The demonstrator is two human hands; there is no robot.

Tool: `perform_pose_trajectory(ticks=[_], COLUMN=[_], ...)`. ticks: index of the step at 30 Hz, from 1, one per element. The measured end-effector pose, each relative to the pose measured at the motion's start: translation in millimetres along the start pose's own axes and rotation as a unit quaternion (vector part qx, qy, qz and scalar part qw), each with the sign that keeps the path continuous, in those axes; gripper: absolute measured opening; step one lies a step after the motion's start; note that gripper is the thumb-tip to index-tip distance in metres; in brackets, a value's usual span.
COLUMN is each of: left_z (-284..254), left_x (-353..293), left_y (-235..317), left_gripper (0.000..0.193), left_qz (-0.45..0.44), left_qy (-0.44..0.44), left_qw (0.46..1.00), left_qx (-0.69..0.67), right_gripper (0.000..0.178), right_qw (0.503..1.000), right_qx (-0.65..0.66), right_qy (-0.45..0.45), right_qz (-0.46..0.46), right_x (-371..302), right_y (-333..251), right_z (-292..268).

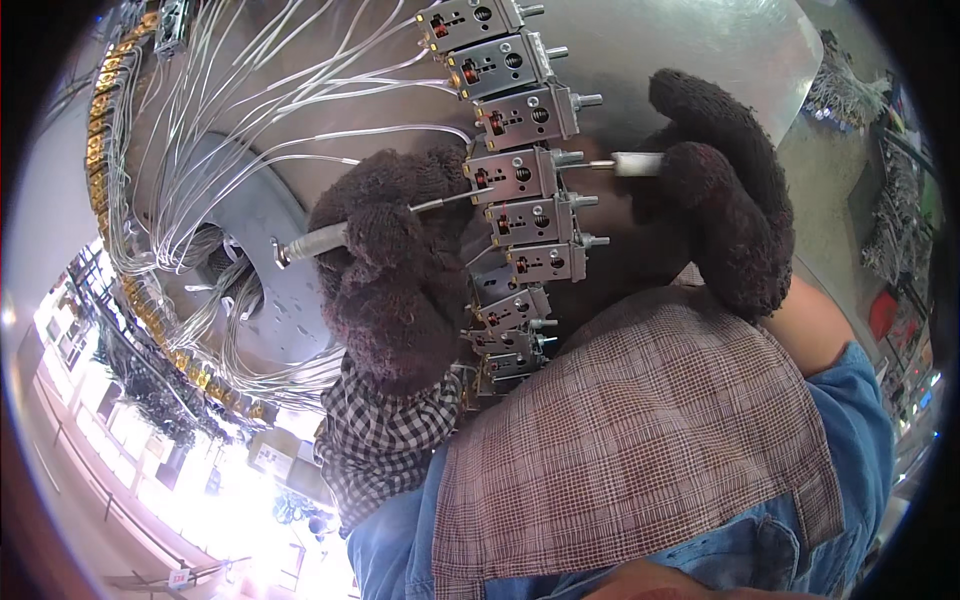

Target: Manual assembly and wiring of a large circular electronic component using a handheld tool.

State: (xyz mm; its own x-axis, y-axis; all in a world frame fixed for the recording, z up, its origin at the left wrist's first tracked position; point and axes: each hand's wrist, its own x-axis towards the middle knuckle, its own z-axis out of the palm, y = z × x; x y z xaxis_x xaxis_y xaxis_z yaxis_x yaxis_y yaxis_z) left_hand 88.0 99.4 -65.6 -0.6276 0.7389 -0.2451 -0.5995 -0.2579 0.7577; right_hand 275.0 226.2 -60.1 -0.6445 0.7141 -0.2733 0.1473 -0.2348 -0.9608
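In the centre of the frame, our left hand [385, 255], in a dark brown knitted glove, is closed around a slim tool with a pale grey cylindrical handle and a thin metal shaft [320, 242]. The handle's metal-capped end juts out to the left of the fist, and the shaft comes out to the right, slanting slightly upward until its tip lies over the front of a silvery rectangular metal box with a threaded stem [513, 177]. This box is just right of our left glove, fourth from the top in a column of similar metal boxes [525, 117] running down from the top centre.

Right of centre, our right hand [735, 205], gloved alike, has hold of a second tool with a white cylindrical handle [638, 163]. The thumb presses near the handle's right end, one finger arches well above it, and we cannot tell how the hidden fingers close. Its thin shaft points left to the box's stem; we cannot tell whether they touch. So the box lies between our two grips, apart from the right glove.

White wires [300, 95] fan across the upper left, over a greyish metal disc [285, 290].
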Motion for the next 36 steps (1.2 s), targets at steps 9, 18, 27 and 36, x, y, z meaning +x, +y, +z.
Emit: perform_pose_trajectory(ticks=[9, 18, 27, 36], left_z=[-10, -12, -19, -9], left_x=[-27, -27, -27, -21], left_y=[10, 8, 3, 5], left_gripper=[0.036, 0.035, 0.032, 0.028], left_qz=[-0.097, -0.127, -0.129, -0.100], left_qy=[-0.083, 0.018, 0.027, -0.020], left_qw=[0.992, 0.991, 0.989, 0.994], left_qx=[0.008, 0.027, -0.065, -0.031], right_gripper=[0.043, 0.033, 0.035, 0.039], right_qw=[0.998, 0.974, 0.928, 0.866], right_qx=[-0.037, -0.147, -0.261, -0.354], right_qy=[-0.022, -0.070, -0.012, -0.019], right_qz=[-0.037, -0.157, -0.265, -0.352], right_x=[-19, -15, -21, -12], right_y=[1, 6, 23, 23], right_z=[-8, -4, -8, -9])
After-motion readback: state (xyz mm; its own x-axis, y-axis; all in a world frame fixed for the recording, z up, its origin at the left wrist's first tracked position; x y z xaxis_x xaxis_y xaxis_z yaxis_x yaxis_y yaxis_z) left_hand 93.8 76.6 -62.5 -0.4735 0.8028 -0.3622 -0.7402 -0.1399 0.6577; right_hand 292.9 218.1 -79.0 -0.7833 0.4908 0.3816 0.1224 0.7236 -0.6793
